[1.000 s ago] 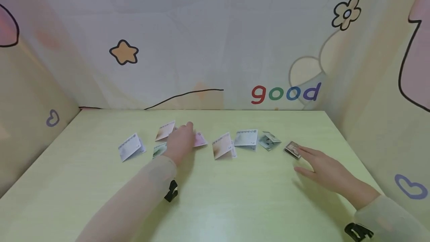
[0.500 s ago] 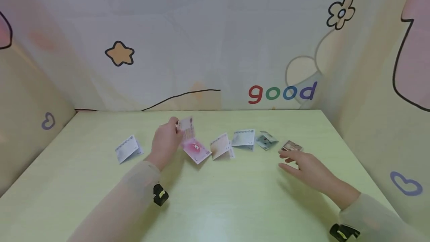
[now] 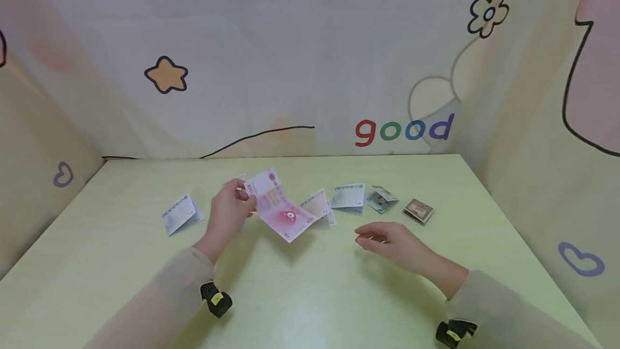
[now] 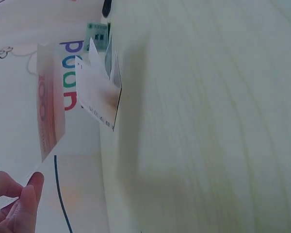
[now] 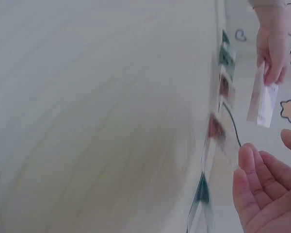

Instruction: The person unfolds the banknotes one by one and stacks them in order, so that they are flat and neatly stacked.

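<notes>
Currently, you are pinching the pink banknote point(image 3: 283, 211) by one end in your left hand point(image 3: 227, 209), and it is hanging above the table point(image 3: 310, 295). Your right hand point(image 3: 397, 244) is hovering nearby, fingers loosely bent, holding nothing. By gripping just one end, you are risking a slip, or the loose end tipping the folded note point(image 3: 316, 204) standing behind it. The pink banknote is showing "100"; beyond, the backdrop point(image 3: 261, 85) is displaying "good" in coloured letters.
</notes>
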`<state>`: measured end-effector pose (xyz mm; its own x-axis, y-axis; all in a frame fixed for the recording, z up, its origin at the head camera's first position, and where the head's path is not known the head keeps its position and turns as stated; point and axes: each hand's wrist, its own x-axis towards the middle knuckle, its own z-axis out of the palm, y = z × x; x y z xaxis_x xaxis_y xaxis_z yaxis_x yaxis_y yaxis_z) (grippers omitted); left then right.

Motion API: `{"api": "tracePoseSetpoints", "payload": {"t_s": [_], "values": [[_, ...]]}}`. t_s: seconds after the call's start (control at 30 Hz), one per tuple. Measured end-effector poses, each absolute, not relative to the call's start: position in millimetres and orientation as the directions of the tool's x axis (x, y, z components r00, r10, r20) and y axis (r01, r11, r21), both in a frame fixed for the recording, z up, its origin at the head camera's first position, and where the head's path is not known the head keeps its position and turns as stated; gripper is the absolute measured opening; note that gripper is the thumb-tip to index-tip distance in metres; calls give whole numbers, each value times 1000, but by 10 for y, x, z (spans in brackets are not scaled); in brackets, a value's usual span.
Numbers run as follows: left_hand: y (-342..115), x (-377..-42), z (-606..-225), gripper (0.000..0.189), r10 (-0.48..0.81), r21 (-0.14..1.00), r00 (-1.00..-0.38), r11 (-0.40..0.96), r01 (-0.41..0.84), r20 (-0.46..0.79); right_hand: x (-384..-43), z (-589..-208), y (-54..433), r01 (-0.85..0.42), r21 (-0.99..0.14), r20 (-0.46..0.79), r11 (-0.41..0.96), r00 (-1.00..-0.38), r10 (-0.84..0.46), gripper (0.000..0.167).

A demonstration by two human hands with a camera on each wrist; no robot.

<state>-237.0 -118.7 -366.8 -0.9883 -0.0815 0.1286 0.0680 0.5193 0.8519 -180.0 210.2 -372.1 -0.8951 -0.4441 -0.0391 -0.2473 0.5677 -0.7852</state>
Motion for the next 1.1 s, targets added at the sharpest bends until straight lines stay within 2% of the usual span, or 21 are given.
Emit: {"api": "tracePoseSetpoints", "payload": {"t_s": [0.13, 0.27, 0.47, 0.67, 0.87, 1.0, 1.1], "values": [[-1071, -2304, -3669, 25, -64, 874, -988, 477, 94, 141, -1818, -3720, 1937, -126, -868, -132, 481, -874, -467, 43], [-957, -2241, -3689, 27, -52, 882, -990, 461, 93, 132, -1829, -3740, 1818, -6, -900, -212, 436, -868, -449, 46], [-796, -2149, -3731, 25, -42, 925, -991, 365, 106, 131, -1820, -3809, 1756, 143, -920, -290, 366, -874, -389, 41], [-714, -2062, -3749, 27, -9, 966, -999, 256, 36, 39, -1825, -3824, 1788, 197, -914, -302, 356, -914, -271, 29], [-720, -2044, -3801, 21, 21, 975, -994, 199, -97, -103, -1877, -3786, 1917, 217, -906, -308, 364, -927, -214, 30], [-748, -2011, -3816, 13, 48, 968, -989, 220, -124, -138, -1895, -3757, 2007, 173, -903, -284, 393, -927, -244, 31], [-780, -1981, -3812, 12, 62, 951, -987, 284, -124, -148, -1910, -3738, 2074, 153, -896, -279, 417, -924, -261, 31]]}}
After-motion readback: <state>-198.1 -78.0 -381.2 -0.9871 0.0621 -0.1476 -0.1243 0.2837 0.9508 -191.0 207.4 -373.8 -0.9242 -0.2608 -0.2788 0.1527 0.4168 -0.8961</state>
